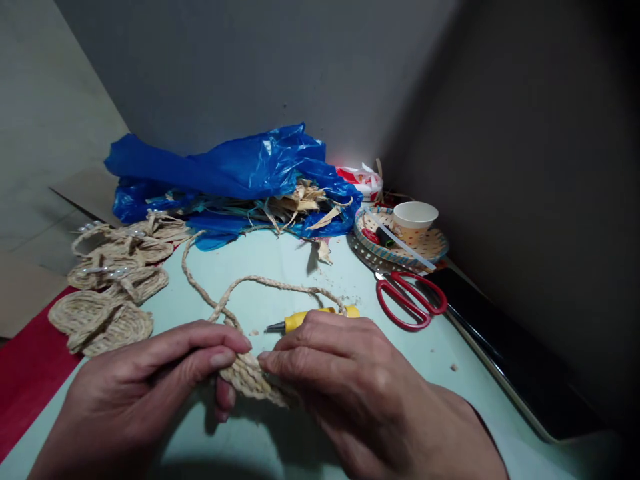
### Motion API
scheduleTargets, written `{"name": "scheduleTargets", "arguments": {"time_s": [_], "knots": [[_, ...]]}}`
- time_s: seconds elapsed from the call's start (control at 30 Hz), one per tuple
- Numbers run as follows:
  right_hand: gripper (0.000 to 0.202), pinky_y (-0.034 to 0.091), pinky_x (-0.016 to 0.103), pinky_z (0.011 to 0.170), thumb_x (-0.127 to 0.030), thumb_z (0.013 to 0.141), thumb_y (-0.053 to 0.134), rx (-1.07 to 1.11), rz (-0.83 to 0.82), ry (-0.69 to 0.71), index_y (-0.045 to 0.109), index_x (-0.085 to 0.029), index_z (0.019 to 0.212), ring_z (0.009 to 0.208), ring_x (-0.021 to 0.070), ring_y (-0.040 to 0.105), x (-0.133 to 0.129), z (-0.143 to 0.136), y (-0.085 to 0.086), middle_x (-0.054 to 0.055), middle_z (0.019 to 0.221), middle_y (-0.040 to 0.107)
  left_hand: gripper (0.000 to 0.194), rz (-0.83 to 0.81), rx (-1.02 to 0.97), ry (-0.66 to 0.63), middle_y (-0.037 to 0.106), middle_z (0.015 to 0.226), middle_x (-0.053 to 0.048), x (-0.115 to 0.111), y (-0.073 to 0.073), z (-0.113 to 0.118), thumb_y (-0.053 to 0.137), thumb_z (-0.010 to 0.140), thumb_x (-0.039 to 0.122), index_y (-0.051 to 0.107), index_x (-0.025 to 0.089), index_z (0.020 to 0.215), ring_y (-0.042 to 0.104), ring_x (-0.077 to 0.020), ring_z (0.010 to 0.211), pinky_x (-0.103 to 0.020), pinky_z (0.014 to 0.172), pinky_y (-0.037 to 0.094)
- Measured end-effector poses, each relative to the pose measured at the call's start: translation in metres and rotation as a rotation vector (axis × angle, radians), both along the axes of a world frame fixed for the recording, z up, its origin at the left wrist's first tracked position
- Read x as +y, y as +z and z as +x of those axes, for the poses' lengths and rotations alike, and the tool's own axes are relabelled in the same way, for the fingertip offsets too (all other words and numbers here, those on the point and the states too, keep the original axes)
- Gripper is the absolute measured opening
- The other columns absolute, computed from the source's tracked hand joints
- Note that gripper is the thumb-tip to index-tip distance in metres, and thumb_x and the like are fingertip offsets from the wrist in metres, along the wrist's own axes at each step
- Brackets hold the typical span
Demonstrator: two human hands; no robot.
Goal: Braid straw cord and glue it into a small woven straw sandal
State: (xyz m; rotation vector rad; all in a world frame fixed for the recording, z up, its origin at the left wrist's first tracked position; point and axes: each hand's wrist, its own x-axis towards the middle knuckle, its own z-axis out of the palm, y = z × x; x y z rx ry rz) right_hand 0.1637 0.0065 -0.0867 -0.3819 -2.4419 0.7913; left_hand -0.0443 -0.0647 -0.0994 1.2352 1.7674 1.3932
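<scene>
Both hands meet at a small piece of coiled straw braid (253, 381) near the table's front. My left hand (165, 377) pinches its upper left edge between thumb and forefinger, with another fingertip below. My right hand (345, 380) has its fingers pressed together on the right side of the piece, partly covering it. A twisted straw cord (267, 283) rises from the piece; one stretch loops right behind my right hand, another runs up left towards the blue bag. Behind my right hand lies a yellow tool with a dark pointed tip (295, 321), partly hidden.
Several braided straw pieces (107, 320), some with pearl-like beads, lie left. Behind is a blue plastic bag (225, 163) with dry husks. At right are red-handled scissors (413, 300), a woven tray (435, 250) holding a paper cup (415, 217), and a dark flat device (510, 353).
</scene>
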Motion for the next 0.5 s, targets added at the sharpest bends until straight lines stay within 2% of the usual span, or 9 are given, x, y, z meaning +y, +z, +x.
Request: {"name": "scheduleTargets", "arguments": {"time_s": [0.1,0.17,0.23,0.37,0.43,0.5], "knots": [[0.010,0.055,0.032,0.072,-0.020,0.099,0.061,0.021,0.048,-0.119,0.071,-0.016,0.101,0.081,0.0193,0.065,-0.005,-0.002,-0.003,0.004,0.086,0.074,0.012,-0.049,-0.030,0.092,0.074,0.050,0.004,0.001,-0.001,0.002,0.084,0.065,0.042,0.083,0.031,0.065,0.066,-0.0138,0.039,-0.017,0.046,0.055],[0.018,0.054,0.033,0.069,-0.031,0.099,0.065,0.054,0.106,-0.161,0.071,-0.015,0.103,0.079,0.0196,0.065,-0.007,-0.005,-0.008,0.005,0.086,0.073,0.014,-0.066,-0.041,0.133,0.075,0.051,0.003,0.003,-0.002,0.002,0.084,0.063,0.045,0.083,0.031,0.064,0.065,-0.0140,0.038,-0.017,0.047,0.056],[0.022,0.052,0.034,0.064,-0.031,0.096,0.069,0.081,0.177,-0.170,0.070,-0.011,0.105,0.077,0.0204,0.064,-0.007,-0.010,-0.016,0.007,0.089,0.074,0.014,-0.088,-0.060,0.129,0.075,0.050,0.003,0.004,-0.004,0.000,0.084,0.065,0.044,0.083,0.031,0.070,0.067,-0.0141,0.041,-0.016,0.049,0.056],[0.011,0.050,0.034,0.063,-0.017,0.095,0.067,0.166,0.257,-0.231,0.071,-0.009,0.101,0.074,0.0206,0.062,-0.004,-0.016,-0.027,0.009,0.087,0.075,0.031,-0.081,-0.105,-0.060,0.072,0.044,-0.004,0.010,-0.012,-0.010,0.083,0.064,0.056,0.084,0.027,0.072,0.070,-0.0209,0.039,-0.021,0.044,0.058],[0.010,0.050,0.033,0.065,-0.015,0.095,0.066,0.178,0.234,-0.216,0.070,-0.008,0.101,0.073,0.0196,0.062,-0.002,-0.016,-0.029,0.009,0.086,0.075,0.025,-0.038,-0.101,-0.143,0.074,0.048,-0.005,0.013,-0.014,-0.012,0.079,0.072,0.052,0.085,0.028,0.078,0.073,-0.0218,0.043,-0.020,0.046,0.058],[0.011,0.051,0.033,0.067,-0.014,0.094,0.065,0.165,0.205,-0.195,0.070,-0.008,0.102,0.074,0.0191,0.062,0.000,-0.015,-0.028,0.009,0.088,0.075,0.019,0.114,0.010,-0.179,0.080,0.058,-0.003,0.015,-0.015,-0.011,0.077,0.076,0.049,0.085,0.032,0.075,0.075,-0.0197,0.047,-0.015,0.048,0.057]]}}
